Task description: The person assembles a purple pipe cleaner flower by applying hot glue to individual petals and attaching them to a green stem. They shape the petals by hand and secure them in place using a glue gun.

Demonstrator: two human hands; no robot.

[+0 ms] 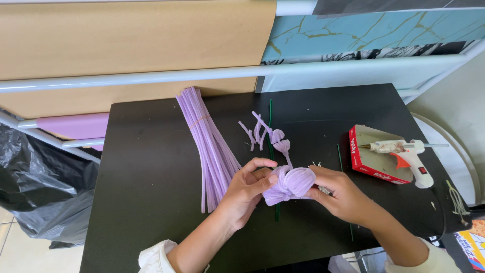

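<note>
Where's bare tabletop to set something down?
Free: the left strip between the table edge and the pipe cleaner bundle; the far stretch between the loose bent pieces and the glue gun. Crowded: centre, around both hands and the lilac flower.

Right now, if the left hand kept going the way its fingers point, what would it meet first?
The left hand points right, already touching the lilac pipe-cleaner flower; beyond it, probably the right hand.

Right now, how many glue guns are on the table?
1: a white glue gun with an orange trigger lies across the red cardboard box near the right edge of the black table. Nothing suggests another is hidden.
</note>
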